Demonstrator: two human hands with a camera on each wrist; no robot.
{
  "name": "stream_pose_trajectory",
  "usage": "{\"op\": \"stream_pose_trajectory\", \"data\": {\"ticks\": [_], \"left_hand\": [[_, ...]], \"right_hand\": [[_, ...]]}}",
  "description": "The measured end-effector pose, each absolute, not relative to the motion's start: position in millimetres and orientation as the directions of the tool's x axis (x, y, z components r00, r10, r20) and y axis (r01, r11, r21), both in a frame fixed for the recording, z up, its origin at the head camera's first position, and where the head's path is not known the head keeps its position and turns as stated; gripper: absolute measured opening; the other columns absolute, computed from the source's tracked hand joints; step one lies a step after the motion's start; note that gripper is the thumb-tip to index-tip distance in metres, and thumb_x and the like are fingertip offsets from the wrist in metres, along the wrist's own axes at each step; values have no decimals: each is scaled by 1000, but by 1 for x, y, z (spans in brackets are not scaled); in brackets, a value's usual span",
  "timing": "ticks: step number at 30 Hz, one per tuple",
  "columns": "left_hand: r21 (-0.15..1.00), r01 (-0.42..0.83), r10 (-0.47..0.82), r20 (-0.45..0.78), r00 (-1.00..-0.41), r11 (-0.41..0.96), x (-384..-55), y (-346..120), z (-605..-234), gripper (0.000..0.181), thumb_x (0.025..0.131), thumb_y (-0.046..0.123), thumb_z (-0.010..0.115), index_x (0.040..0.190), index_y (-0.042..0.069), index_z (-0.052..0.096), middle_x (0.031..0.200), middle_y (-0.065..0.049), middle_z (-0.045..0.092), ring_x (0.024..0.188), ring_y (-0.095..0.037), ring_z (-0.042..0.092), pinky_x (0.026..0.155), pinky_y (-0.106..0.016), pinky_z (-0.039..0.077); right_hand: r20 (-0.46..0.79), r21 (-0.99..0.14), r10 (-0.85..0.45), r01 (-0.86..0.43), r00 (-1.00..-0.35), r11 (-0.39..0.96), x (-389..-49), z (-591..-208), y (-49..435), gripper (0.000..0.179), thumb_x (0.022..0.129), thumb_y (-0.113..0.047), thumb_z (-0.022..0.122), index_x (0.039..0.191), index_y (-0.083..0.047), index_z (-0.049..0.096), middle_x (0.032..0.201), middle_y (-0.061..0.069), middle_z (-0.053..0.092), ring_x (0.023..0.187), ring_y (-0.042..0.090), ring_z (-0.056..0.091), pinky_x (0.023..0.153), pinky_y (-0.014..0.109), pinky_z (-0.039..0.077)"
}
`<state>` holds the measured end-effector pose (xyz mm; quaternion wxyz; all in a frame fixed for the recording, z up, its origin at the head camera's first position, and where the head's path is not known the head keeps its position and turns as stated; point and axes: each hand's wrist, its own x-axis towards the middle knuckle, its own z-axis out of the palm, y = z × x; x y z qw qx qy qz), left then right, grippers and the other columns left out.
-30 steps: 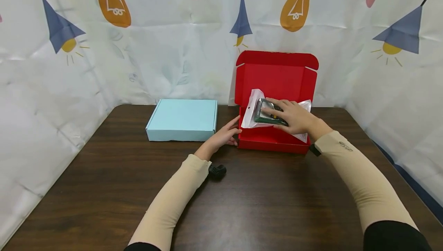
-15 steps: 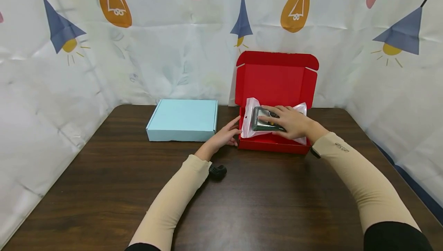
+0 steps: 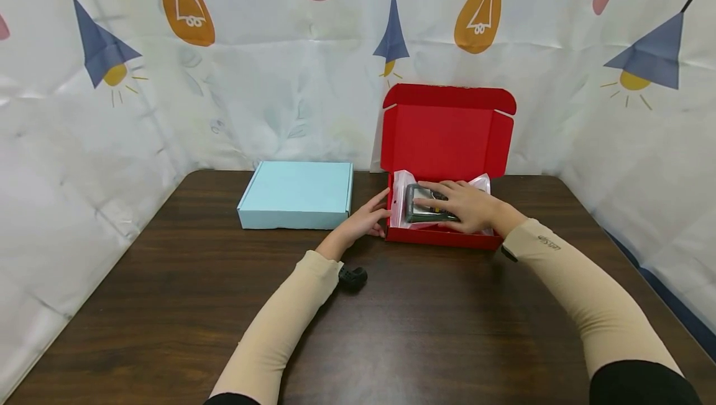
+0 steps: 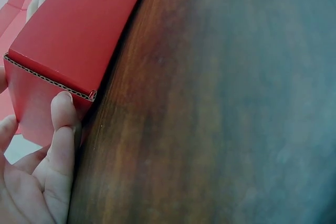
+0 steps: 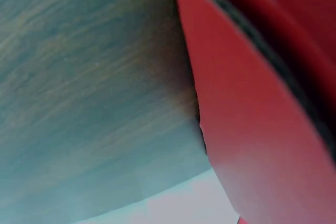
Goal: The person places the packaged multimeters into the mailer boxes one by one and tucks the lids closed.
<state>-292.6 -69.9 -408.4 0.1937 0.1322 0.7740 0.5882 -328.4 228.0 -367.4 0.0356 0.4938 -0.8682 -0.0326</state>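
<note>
A red cardboard box point(image 3: 444, 238) stands on the table with its lid up. Inside its tray lies a white-edged plastic bag point(image 3: 398, 197) with a dark, green-edged pack point(image 3: 416, 209) at its front; its exact kind is unclear. My right hand point(image 3: 470, 206) spans the pack from above, thumb at the near side and fingers spread across the top. In the right wrist view only the box wall point(image 5: 247, 119) and table show, not the hand. My left hand point(image 3: 360, 218) touches the box's left side with extended fingers; the left wrist view shows a fingertip point(image 4: 63, 106) against the red cardboard.
To the left of the red box sits a closed light blue box point(image 3: 296, 191). The dark wooden table point(image 3: 425, 318) extends in front of both. Behind them hangs a patterned white cloth point(image 3: 252, 94). A black wrist camera point(image 3: 353, 279) is below the left wrist.
My right hand has lowered the bagged pack into the red box; it was tilted higher a second ago and now lies flatter. The left hand has stayed at the box's side.
</note>
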Motion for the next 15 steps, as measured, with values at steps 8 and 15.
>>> {"op": "stream_pose_trajectory", "data": {"ticks": [8,15], "left_hand": [[963,-24,435,-144,-889,270,-292,-71,-409,71,105,28,53,166,31,18,161,-16,35,75,-20,61,85,-34,56],[961,-25,430,-146,-891,274,-292,-71,-408,71,104,30,53,166,32,19,157,-15,41,75,-21,61,85,-35,56]], "right_hand": [[26,43,-854,-852,-520,521,-330,-372,226,87,88,-41,76,162,-29,32,168,9,20,143,39,35,110,65,35],[17,-3,-840,-840,-543,543,-330,-376,225,87,88,-39,77,162,-30,32,167,8,22,141,39,36,109,67,35]]}}
